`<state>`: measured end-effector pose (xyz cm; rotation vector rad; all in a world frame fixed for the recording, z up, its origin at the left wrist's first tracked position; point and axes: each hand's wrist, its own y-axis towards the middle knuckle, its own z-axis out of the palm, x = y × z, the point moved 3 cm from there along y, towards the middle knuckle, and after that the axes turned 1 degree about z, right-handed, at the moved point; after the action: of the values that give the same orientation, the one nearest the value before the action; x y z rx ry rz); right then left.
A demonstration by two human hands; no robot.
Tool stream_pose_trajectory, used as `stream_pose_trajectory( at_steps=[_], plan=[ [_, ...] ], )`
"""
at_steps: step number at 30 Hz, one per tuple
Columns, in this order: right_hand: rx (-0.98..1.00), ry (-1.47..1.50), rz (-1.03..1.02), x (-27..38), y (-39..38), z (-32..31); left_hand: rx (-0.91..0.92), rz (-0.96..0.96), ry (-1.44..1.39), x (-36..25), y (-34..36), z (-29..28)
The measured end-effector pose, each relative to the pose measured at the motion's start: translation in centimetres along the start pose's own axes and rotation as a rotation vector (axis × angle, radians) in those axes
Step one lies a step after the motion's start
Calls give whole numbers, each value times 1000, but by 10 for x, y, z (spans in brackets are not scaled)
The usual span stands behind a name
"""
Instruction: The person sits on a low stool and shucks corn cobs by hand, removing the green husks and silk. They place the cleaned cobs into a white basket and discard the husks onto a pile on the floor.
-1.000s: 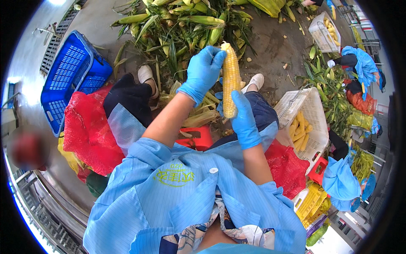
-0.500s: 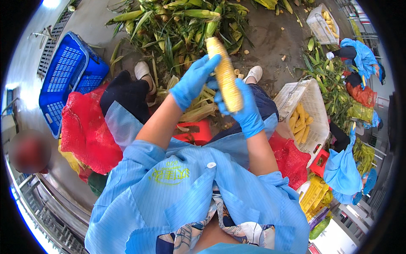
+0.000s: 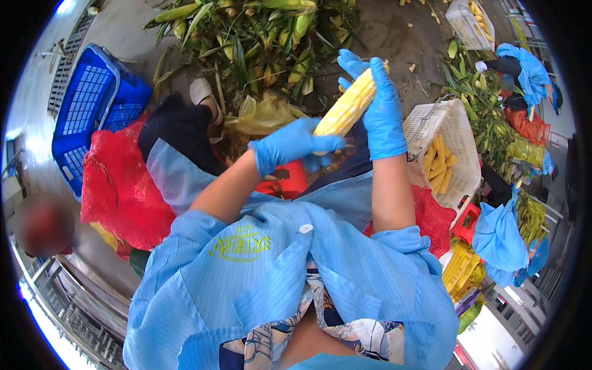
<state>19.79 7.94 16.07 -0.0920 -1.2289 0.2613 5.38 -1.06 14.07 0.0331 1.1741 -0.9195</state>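
I hold a husked yellow corn cob (image 3: 348, 105) on a slant above my lap. My left hand (image 3: 293, 146), in a blue glove, grips its lower end. My blue-gloved right hand (image 3: 382, 108) holds the upper end with the thumb along it, some fingers stretched out behind. Below the cob a red plastic stool (image 3: 283, 185) shows between my legs, with loose pale husks (image 3: 265, 114) just beyond.
A green corn pile (image 3: 259, 43) lies ahead. A blue crate (image 3: 83, 142) and red mesh sack (image 3: 123, 191) are left; white crates of cobs (image 3: 462, 123) (image 3: 468, 24), another red sack (image 3: 428, 222) and co-workers in blue (image 3: 499, 237) (image 3: 533, 74) are right.
The cob has swung from near upright to a slant, its top end now to the right. My right hand has moved up to that end; my left hand has dropped to the lower end.
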Motion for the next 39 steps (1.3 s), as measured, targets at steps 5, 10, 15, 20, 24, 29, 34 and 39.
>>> stream_pose_trajectory(
  at_steps=[5, 10, 15, 20, 24, 29, 34, 39],
  plan=[
    [-337, 309, -174, 50, 23, -55, -131, -257, 212, 81, -14, -40],
    [-369, 392, -2, 30, 16, -52, -260, 157, -182, 9, 4, -33],
    [-379, 494, 58, -12, 1, -48, -102, 147, -345, 9, 35, -22],
    [-501, 487, 15, -15, -4, -76, -71, 19, -577, 26, 36, -8],
    [-402, 122, -248, 29, 3, -184, -111, 11, -472, 39, 26, -26],
    [-969, -251, -339, 124, -45, -331, -234, -108, -224, 44, 18, -73],
    [-967, -1279, -383, 120, -5, -375, -412, -97, -94, 67, 22, -115],
    [-315, -1777, -540, -11, 166, -178, -496, -154, -236, 65, 29, -137]
  ],
)
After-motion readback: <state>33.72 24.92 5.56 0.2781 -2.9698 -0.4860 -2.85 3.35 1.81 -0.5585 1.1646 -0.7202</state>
